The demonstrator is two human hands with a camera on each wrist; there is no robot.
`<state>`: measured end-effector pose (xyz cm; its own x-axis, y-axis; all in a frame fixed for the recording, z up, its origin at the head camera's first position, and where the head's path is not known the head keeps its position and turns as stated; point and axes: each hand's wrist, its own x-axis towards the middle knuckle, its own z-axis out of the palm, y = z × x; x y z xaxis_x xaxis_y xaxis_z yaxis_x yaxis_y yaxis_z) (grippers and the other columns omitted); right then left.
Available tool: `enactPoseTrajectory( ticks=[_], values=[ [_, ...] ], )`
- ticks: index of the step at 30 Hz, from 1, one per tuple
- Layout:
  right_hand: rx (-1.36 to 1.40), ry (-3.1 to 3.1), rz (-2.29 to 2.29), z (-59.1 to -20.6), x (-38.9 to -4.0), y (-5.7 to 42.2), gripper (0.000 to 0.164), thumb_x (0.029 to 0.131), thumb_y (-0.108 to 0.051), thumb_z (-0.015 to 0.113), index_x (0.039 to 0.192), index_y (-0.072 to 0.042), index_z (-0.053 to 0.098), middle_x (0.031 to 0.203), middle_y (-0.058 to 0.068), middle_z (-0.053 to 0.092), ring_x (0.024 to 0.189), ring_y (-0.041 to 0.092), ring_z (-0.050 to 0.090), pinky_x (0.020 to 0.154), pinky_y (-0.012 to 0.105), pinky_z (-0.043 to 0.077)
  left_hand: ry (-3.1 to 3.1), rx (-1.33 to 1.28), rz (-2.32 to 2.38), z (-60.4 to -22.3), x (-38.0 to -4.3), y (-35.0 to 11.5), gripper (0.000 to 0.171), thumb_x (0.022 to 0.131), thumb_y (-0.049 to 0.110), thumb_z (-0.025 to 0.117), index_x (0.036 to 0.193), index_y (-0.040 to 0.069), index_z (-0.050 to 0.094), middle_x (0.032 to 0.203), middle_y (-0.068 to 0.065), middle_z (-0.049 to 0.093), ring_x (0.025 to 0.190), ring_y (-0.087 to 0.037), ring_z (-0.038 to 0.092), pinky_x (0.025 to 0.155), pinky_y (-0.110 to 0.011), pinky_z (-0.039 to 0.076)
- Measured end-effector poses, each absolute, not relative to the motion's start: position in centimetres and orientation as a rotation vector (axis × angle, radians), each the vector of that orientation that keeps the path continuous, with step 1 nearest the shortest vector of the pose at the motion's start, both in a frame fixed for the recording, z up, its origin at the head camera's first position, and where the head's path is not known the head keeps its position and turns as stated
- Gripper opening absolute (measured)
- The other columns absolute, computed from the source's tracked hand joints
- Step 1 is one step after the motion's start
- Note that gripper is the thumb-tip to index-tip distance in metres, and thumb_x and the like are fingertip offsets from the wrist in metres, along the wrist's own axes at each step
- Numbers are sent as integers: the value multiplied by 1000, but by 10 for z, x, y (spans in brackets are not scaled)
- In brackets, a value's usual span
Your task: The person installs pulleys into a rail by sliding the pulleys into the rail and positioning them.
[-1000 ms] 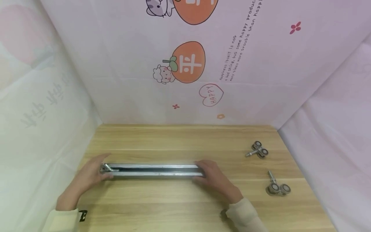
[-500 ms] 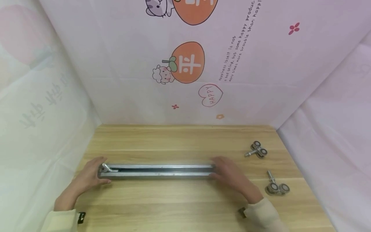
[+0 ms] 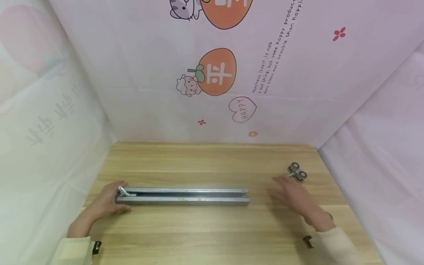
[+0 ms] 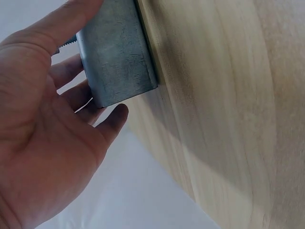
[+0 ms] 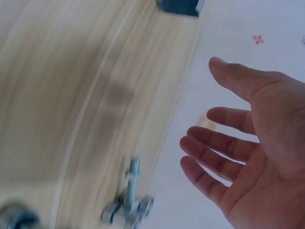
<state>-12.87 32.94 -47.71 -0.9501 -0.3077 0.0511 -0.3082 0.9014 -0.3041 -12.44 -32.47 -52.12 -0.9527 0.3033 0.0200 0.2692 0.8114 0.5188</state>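
The metal rail (image 4: pixel 115 59) hides some fingertips of the left hand (image 4: pixel 50 126).

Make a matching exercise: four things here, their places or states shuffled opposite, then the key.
1. left hand
2. right hand
3. metal rail
4. wheeled roller

A. empty, beyond the metal rail's right end
B. resting near the far right corner of the table
C. lying lengthwise from left to right
D. at the metal rail's left end

Pairs: 1-D, 2-A, 3-C, 4-B
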Motion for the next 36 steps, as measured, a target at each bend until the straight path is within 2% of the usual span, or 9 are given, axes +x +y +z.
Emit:
enactPoseTrajectory(
  ticks=[6, 13, 20, 23, 31, 36],
  values=[
    [504, -3030, 445, -476, -130, 364, 56, 95, -31, 81, 135, 4, 63, 134, 34, 63, 119, 54, 63, 99, 67, 52, 2949, 471, 829, -524, -126, -324, 89, 68, 26, 99, 134, -15, 57, 137, -44, 54, 127, -65, 49, 108, -75, 37],
    [403, -3092, 339, -472, -125, 396, 62, 95, -32, 80, 134, 11, 61, 128, 40, 62, 113, 58, 63, 94, 69, 52, 2945, 450, 884, -527, -127, -324, 80, 71, 21, 98, 131, -15, 60, 130, -40, 61, 120, -60, 58, 103, -72, 45],
    [312, -3187, 322, -478, -122, 427, 61, 99, -32, 74, 137, 14, 58, 125, 42, 62, 109, 57, 64, 91, 69, 53, 2955, 447, 899, -533, -128, -326, 78, 71, 20, 98, 131, -14, 61, 127, -37, 63, 115, -56, 61, 100, -71, 47],
    [296, -3208, 324, -480, -123, 437, 61, 100, -32, 74, 133, 18, 58, 122, 43, 62, 105, 57, 65, 89, 68, 54, 2949, 430, 920, -535, -129, -326, 79, 70, 20, 98, 131, -14, 61, 126, -37, 63, 114, -56, 62, 100, -70, 48],
    [309, -3258, 341, -483, -129, 450, 56, 96, -23, 77, 120, 24, 59, 101, 38, 70, 89, 50, 71, 79, 64, 58, 2954, 420, 968, -540, -129, -326, 77, 70, 17, 98, 130, -13, 61, 119, -32, 66, 108, -50, 64, 97, -68, 50],
    [290, -3327, 343, -484, -131, 453, 58, 97, -25, 75, 120, 26, 57, 91, 31, 72, 82, 45, 73, 75, 61, 60, 2964, 439, 988, -542, -128, -326, 72, 70, 15, 98, 128, -12, 63, 117, -30, 67, 107, -47, 65, 95, -67, 51]
  ],
)
